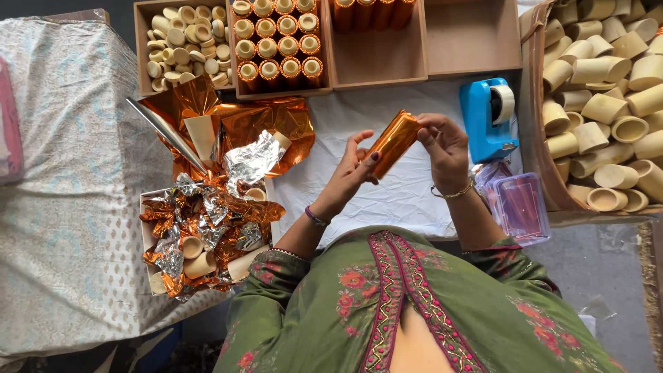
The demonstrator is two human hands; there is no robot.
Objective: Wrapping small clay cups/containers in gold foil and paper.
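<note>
Head view: both hands hold one tube (394,141) wrapped in shiny orange foil, tilted, lifted over the white sheet (387,186) on the surface. Left hand (352,169) has its fingers (359,148) pinched on the lower end; right hand (445,148) has its fingers curled round the top end. The foil looks smooth and glossy with a bright streak along it. A blue tape dispenser (487,117) sits just right of the hands, bare tubes (608,90) piled in a basket far right, and crumpled foil (207,200) lies to the left.
</note>
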